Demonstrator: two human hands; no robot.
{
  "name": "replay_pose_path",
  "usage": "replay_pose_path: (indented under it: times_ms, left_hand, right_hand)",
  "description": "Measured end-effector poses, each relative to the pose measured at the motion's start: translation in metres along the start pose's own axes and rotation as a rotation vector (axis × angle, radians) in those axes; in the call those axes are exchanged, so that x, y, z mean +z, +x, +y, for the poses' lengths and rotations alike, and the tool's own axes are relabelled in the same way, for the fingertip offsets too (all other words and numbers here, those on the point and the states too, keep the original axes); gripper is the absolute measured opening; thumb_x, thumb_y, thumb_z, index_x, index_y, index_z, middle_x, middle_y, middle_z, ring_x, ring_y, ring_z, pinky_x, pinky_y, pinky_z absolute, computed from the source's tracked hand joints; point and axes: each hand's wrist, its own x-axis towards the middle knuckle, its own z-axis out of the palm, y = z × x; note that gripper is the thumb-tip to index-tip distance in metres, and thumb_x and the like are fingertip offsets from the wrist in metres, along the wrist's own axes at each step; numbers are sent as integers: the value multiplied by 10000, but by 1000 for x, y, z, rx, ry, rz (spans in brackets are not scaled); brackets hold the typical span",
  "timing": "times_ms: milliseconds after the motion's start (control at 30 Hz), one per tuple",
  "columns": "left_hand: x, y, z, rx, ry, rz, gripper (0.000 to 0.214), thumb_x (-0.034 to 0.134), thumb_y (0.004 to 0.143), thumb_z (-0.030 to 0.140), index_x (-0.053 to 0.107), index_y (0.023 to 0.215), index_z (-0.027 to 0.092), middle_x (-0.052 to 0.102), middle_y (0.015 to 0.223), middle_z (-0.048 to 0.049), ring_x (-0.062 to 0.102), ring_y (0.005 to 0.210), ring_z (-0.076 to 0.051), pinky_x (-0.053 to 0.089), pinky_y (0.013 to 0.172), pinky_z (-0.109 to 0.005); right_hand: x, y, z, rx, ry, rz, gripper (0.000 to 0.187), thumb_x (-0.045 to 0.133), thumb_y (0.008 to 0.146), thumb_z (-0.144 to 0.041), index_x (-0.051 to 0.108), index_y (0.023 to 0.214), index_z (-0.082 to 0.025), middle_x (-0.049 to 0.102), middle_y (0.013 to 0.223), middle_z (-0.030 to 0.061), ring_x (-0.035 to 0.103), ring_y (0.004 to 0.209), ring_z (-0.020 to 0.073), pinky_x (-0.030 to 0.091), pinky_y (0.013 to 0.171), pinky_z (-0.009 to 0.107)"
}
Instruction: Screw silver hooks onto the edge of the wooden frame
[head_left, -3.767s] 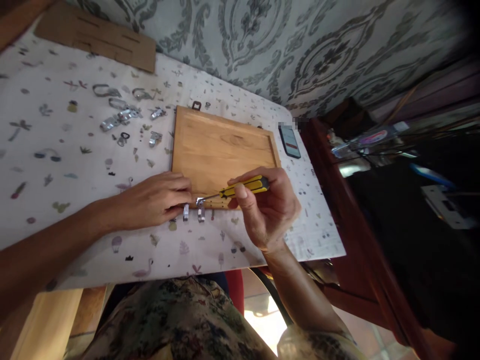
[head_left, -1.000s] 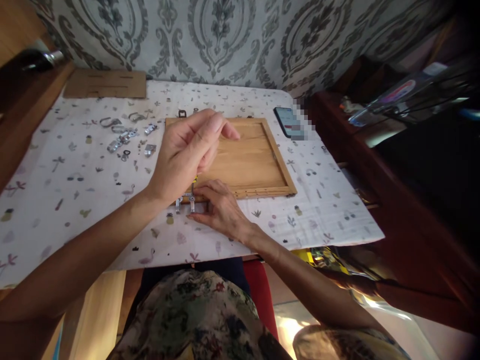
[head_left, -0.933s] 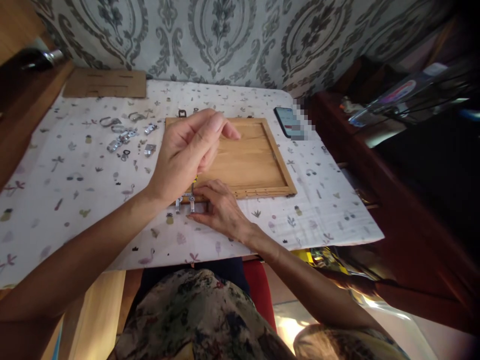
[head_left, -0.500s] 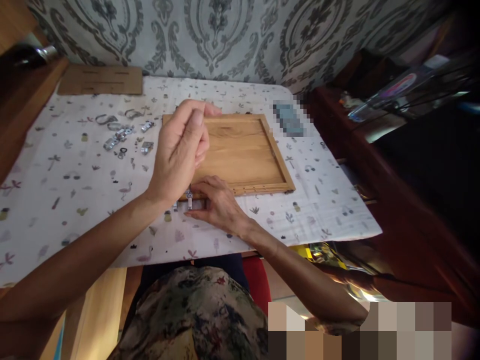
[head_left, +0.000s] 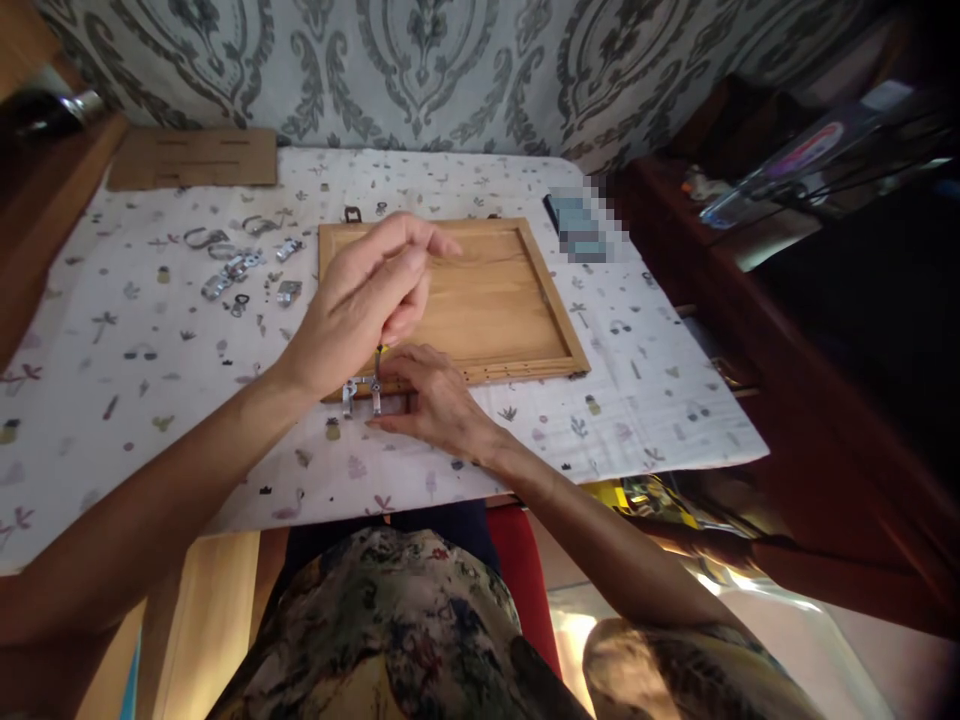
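My left hand (head_left: 356, 305) is closed above the near left part of a shallow wooden frame (head_left: 559, 300). From under its fingers a screwdriver (head_left: 379, 360) points down, its thin shaft and a bit of yellow showing, most of it hidden by the hand. The tip is at a silver metal latch (head_left: 376, 398) on the frame's near edge. My right hand (head_left: 442, 405) has thumb and fingers on either side of that latch, steadying it. The latch has a second silver leg to the left.
Several loose silver clasps (head_left: 232, 272) and small parts lie left of the frame. A brown cardboard piece (head_left: 195, 158) is at the back left, a phone-like blurred object (head_left: 577, 230) at the back right. A clear plastic bottle (head_left: 780, 165) stands beyond the table's right edge.
My left hand has turned, its knuckles swinging to the right and down, and the screwdriver shaft now shows beneath it. My right hand stays at the latch. The view has shifted slightly.
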Motion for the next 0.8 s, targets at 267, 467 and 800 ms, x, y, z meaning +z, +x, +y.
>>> replay_pose_path:
  times_ms: [267, 467, 800]
  left_hand:
    - [6, -5, -1, -27, -67, 230, 71, 570, 930, 264, 604, 883, 224, 255, 485, 101, 124, 412, -88, 137, 405, -254]
    - [3, -6, -1, 30, -52, 177, 16, 605, 914, 234, 616, 906, 226, 212, 472, 110, 116, 407, -88, 139, 387, -272]
    - [12, -12, 15, 69, -37, 215, 137, 562, 935, 133, 663, 876, 206, 208, 456, 110, 99, 370, -70, 125, 359, -257]
  right_hand:
    - [-2, 2, -4, 31, -30, -23, 496, 893, 724, -388, 702, 1107, -137, 674, 1083, 107, 587, 1026, 277, 439, 892, 395]
    - [1, 0, -1, 14, -20, -10, 478, 887, 730, -389, 695, 1110, -171, 669, 1079, 83, 575, 1014, 262, 427, 878, 379]
    - [1, 0, -2, 4, -20, 13, 481, 889, 732, -386, 696, 1119, -175, 670, 1078, 88, 589, 1022, 268, 442, 889, 400]
